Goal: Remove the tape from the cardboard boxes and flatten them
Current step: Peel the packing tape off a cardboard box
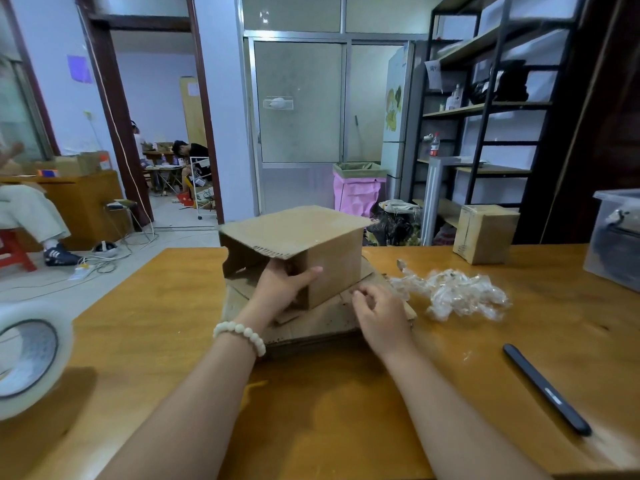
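Note:
An open brown cardboard box (332, 268) lies on its side on a stack of flattened cardboard (318, 327) in the middle of the wooden table (173, 341). One flap (294, 230) sticks out level on top. My left hand (282, 287) grips the box's near corner edge, thumb on the outer wall and fingers inside the opening. My right hand (379, 315) hovers just right of the box over the flat cardboard, its fingers loosely curled and holding nothing. A crumpled pile of removed clear tape (453, 292) lies to the right.
A taped cardboard box (485, 233) stands at the table's far right, beside a grey plastic bin (616, 237). A black pen-like tool (547, 389) lies near right. A big roll of clear tape (27, 358) sits at the left edge. People sit beyond, left.

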The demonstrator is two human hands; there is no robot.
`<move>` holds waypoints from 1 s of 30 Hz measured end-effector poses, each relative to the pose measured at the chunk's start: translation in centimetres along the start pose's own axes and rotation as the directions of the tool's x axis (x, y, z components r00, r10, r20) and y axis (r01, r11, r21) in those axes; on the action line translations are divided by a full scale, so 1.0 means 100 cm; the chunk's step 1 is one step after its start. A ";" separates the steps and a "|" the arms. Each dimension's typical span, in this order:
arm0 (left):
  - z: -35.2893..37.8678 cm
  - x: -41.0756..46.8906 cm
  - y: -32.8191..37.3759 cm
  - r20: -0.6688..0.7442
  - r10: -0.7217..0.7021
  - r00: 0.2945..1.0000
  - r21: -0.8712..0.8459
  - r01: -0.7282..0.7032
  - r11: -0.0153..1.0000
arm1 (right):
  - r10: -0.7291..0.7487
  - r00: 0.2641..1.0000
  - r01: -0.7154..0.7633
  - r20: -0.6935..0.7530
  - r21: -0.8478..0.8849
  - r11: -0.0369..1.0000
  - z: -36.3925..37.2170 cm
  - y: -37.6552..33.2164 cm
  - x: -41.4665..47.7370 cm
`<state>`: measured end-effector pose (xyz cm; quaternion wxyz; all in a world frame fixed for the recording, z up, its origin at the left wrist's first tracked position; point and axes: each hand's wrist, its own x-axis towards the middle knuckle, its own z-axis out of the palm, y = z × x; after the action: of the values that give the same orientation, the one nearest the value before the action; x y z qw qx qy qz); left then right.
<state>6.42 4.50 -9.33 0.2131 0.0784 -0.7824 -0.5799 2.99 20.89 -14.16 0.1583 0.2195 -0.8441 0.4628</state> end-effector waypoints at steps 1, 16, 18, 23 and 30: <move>-0.003 -0.003 -0.004 0.015 0.001 1.000 -0.059 0.000 0.998 | 0.062 0.997 -0.060 -0.043 0.047 0.997 -0.003 0.002 0.003; -0.046 -0.024 -0.027 0.154 0.045 0.987 -0.407 0.022 0.913 | 0.065 0.977 -0.167 0.201 0.544 0.822 -0.014 -0.014 -0.001; -0.047 -0.024 -0.026 0.068 0.037 0.997 -0.378 -0.009 0.926 | 0.078 0.979 -0.168 0.188 0.526 0.834 -0.014 -0.014 0.001; -0.039 -0.029 -0.021 -0.098 0.075 0.992 -0.270 -0.099 0.958 | 0.139 0.984 -0.176 0.109 0.522 0.834 -0.014 -0.015 0.002; -0.040 -0.027 -0.027 -0.185 0.060 0.981 -0.234 -0.104 0.967 | 0.300 0.954 -0.270 -0.024 0.376 0.886 -0.013 -0.006 0.006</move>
<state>10.19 1.15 -11.56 0.3135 0.0703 -0.6861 -0.6527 2.90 21.59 -12.79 0.0788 0.0998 -0.7580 0.6397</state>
